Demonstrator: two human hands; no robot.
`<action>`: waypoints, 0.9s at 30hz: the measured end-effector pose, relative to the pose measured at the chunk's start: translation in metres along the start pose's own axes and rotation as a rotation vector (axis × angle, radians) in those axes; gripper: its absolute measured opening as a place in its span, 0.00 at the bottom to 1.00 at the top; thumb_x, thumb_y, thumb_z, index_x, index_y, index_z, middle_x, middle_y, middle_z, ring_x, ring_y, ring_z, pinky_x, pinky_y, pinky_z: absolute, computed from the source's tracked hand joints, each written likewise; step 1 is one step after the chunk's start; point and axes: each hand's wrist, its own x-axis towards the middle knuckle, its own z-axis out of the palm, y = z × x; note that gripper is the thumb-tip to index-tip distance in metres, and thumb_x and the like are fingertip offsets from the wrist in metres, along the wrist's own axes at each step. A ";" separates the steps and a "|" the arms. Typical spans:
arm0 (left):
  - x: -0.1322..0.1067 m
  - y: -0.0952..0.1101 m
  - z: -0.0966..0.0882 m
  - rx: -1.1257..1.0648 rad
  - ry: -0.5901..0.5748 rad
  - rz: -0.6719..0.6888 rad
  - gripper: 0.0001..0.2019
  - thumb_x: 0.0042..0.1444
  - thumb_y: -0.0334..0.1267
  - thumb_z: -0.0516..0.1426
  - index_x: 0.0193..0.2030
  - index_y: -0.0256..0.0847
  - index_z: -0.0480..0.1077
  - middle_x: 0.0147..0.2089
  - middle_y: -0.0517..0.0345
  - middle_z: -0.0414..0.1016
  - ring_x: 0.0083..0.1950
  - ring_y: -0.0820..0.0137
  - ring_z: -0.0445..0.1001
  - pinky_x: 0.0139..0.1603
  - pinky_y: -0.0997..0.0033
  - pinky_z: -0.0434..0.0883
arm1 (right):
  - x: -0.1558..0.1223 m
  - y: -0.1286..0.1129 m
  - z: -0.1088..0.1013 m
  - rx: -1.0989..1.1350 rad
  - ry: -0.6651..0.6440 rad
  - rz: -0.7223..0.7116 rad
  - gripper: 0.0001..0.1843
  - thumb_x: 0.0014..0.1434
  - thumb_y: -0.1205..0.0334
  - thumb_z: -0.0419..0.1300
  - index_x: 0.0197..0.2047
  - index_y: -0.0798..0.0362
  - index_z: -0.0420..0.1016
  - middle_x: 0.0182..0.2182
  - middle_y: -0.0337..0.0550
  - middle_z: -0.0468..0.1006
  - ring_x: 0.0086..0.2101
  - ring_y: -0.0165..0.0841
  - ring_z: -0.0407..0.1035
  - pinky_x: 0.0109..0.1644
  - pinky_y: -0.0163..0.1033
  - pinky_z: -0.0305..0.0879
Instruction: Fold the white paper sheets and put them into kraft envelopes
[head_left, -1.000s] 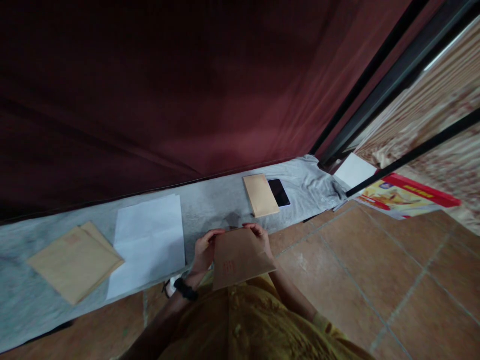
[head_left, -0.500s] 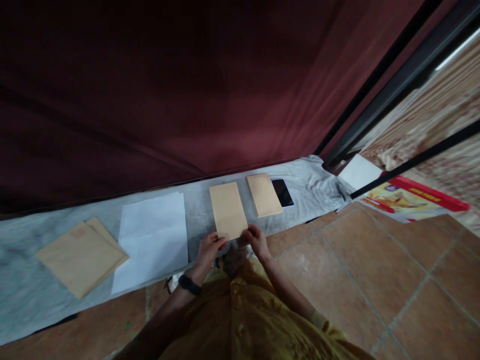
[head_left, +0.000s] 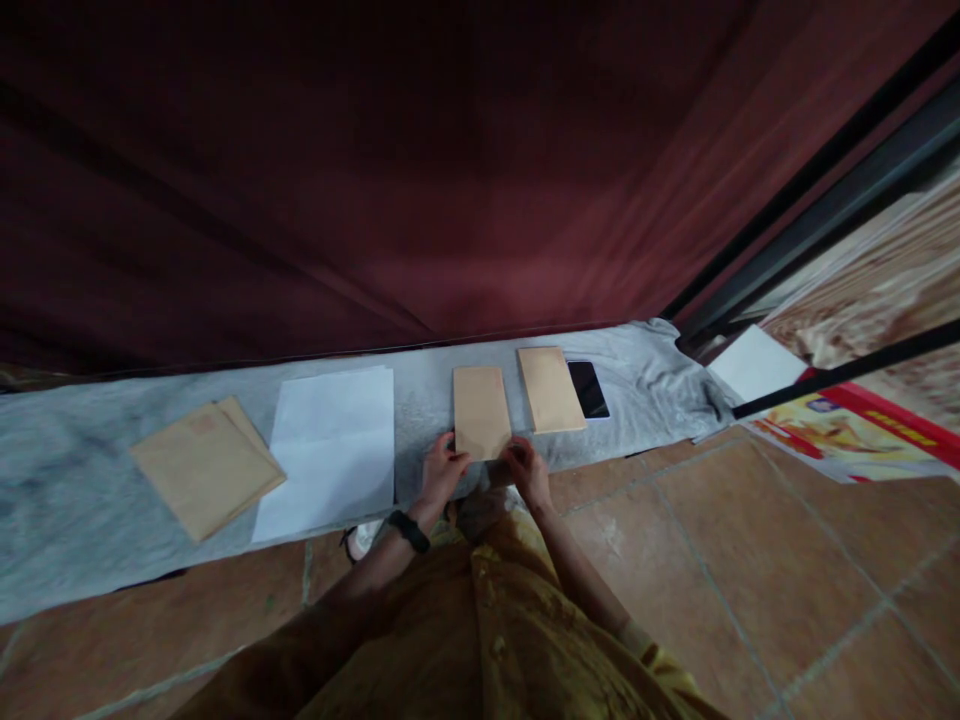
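Between my two hands is a brown paper envelope (head_left: 481, 410), over the grey cloth. My left hand (head_left: 444, 470) pinches its near left corner, thumb on top. At the near right corner, my right hand (head_left: 528, 470) has its fingers closed on the edge. To the right lies a small stack of brown envelopes (head_left: 551, 390), partly covering a dark-screened phone (head_left: 589, 388). White paper sheets (head_left: 330, 450) lie to the left. Farther left, more brown envelopes (head_left: 199, 470) overlap one another, and their corner rests on the paper.
The grey cloth (head_left: 420, 395) covers a long narrow bench against a dark red curtain (head_left: 465, 200). Black metal bars (head_left: 817, 180) slant across the right side. A red and yellow printed box (head_left: 862, 430) stands on the tiled floor (head_left: 712, 570) there.
The camera view has shifted, so the bench things appear farther right. The envelope between my hands now looks flatter and straighter to the bench. Both hands stay at its near corners.
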 end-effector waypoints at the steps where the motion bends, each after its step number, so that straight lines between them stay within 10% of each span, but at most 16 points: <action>1: -0.001 0.002 0.000 0.091 0.008 0.028 0.34 0.50 0.35 0.61 0.66 0.35 0.64 0.27 0.61 0.77 0.27 0.67 0.75 0.33 0.70 0.68 | 0.000 -0.001 0.000 -0.034 -0.001 -0.013 0.17 0.58 0.55 0.60 0.49 0.50 0.77 0.34 0.42 0.81 0.35 0.38 0.74 0.44 0.42 0.69; 10: -0.031 0.003 0.006 0.858 -0.025 0.306 0.29 0.64 0.38 0.53 0.72 0.45 0.59 0.55 0.40 0.75 0.42 0.58 0.79 0.39 0.64 0.70 | -0.001 -0.003 0.002 -0.239 -0.005 -0.054 0.15 0.62 0.59 0.56 0.51 0.51 0.75 0.37 0.47 0.79 0.37 0.38 0.71 0.43 0.40 0.65; 27: -0.048 -0.034 0.028 1.221 -0.141 0.950 0.24 0.65 0.31 0.49 0.65 0.29 0.68 0.73 0.36 0.62 0.74 0.54 0.59 0.73 0.49 0.58 | -0.005 -0.021 -0.007 -0.813 -0.118 -0.144 0.12 0.71 0.62 0.51 0.54 0.55 0.70 0.39 0.47 0.79 0.37 0.35 0.73 0.39 0.35 0.63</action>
